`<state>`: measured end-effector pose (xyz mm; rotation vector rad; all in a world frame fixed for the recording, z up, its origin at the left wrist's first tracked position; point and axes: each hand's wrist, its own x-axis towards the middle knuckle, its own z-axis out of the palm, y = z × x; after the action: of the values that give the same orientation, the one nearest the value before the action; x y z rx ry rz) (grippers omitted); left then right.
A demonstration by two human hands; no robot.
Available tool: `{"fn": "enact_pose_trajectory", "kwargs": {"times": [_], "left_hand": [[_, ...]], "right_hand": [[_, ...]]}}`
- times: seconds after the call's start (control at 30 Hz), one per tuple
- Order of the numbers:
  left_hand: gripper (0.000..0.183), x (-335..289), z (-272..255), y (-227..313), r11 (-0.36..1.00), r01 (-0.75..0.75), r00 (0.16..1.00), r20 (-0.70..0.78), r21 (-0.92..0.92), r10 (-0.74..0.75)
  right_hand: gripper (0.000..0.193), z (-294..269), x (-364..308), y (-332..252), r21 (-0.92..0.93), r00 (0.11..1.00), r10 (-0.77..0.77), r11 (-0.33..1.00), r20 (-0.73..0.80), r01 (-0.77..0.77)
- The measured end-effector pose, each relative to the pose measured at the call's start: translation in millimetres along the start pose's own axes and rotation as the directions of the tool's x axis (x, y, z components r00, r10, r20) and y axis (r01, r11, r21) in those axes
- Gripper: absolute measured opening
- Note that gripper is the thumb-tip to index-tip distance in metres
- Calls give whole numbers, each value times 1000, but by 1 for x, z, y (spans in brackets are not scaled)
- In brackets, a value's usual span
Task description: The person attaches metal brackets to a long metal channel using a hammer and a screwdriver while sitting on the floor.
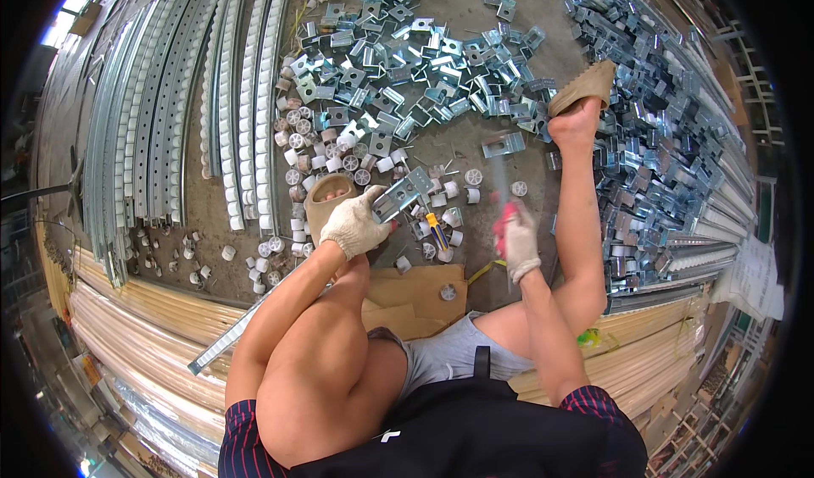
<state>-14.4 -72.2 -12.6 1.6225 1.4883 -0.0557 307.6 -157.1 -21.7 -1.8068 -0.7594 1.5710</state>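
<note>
My left hand (354, 223), in a white glove with a red palm, is closed around the end of a metal rail (407, 195) with holes. The rail slants down to the lower left, passing behind my forearm. In my right hand (515, 236), gloved the same way, is a long-handled tool (500, 173) that looks like a hammer. Motion blurs it, and its head is hard to tell from the metal bracket (504, 145) shape at its far end. A screwdriver (437, 230) with a yellow and blue handle stands out just right of the rail's end, among small white rollers (363, 176).
Piles of metal brackets (441, 58) cover the floor ahead, with a larger heap (644, 156) at right. Long rails with white rollers (229, 97) lie at left. Cardboard (415, 300) lies between my legs, and wrapped bundles of long bars (144, 342) are behind.
</note>
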Motion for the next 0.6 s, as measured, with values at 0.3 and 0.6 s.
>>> {"fn": "enact_pose_trajectory", "kwargs": {"times": [0.3,0.6], "left_hand": [[70,4,-1,7,999,-8,1000,20,54,6],[83,-2,-6,-3,997,-4,1000,-28,76,6]], "right_hand": [[37,-5,27,61,-533,661,-731,496,170,686],[36,12,-6,7,-310,859,-497,802,127,510]]}}
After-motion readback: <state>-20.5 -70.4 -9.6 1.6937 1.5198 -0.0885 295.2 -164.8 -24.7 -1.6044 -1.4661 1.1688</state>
